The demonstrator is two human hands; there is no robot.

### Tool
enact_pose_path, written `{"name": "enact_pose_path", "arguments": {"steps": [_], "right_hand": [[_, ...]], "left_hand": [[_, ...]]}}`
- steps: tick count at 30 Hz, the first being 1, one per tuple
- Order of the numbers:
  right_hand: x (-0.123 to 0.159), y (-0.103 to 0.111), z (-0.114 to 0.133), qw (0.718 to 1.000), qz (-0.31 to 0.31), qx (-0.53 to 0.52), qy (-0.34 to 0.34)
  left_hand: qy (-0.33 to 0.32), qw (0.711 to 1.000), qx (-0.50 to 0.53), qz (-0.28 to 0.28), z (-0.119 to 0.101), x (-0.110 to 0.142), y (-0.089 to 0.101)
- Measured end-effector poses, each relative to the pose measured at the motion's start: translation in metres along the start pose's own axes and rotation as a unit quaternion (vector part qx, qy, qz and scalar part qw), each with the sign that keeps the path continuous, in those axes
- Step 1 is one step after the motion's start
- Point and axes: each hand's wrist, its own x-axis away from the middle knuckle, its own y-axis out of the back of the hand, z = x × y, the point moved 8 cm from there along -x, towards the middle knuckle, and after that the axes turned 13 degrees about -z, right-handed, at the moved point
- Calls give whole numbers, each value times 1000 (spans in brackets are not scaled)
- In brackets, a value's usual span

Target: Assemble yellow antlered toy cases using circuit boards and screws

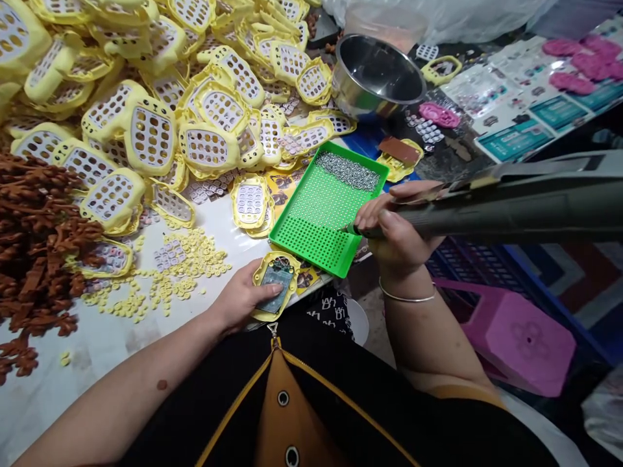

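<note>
At the table's front edge my left hand (243,293) grips a yellow plastic toy casing (293,264), its thumb on the dark green circuit board (277,274) inside. My right hand (403,228) is closed around a dark electric screwdriver (467,211), whose tip points left over the green perforated tray (311,217). Small silver screws (348,170) lie heaped at the tray's far end. The screwdriver and the casing are apart. Just left of the tray lies another yellow casing with a white keypad (250,201).
Many yellow casings (150,137) are piled at the back left. Brown plastic parts (43,253) and small yellow buttons (195,259) cover the left side. A steel bowl (377,78) stands behind the tray. A pink stool (528,340) is at the lower right.
</note>
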Motion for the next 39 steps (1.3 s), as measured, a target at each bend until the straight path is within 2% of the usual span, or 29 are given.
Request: {"name": "enact_pose_path", "arguments": {"steps": [14,19,21,24,27,29,39], "right_hand": [[3,-1,-11,996,30,78,-28],[4,-5,11,999,6,52,-8],[8,-13,27,999,11,28,-11],[20,-36,46,996,66,-29,-49],[36,-61,54,981,129,-119,-86],[42,-72,54,974,143,-149,-98],[49,-87,49,967,146,-177,-113]], "left_hand": [[9,1000,4,3,0,-2,0],[39,999,0,16,4,2,-2],[60,998,-2,21,8,4,-4],[64,998,-10,-4,9,5,-3],[48,999,-12,-14,8,4,-3],[32,999,-13,-6,6,4,-4],[15,999,-48,20,6,2,-6]]}}
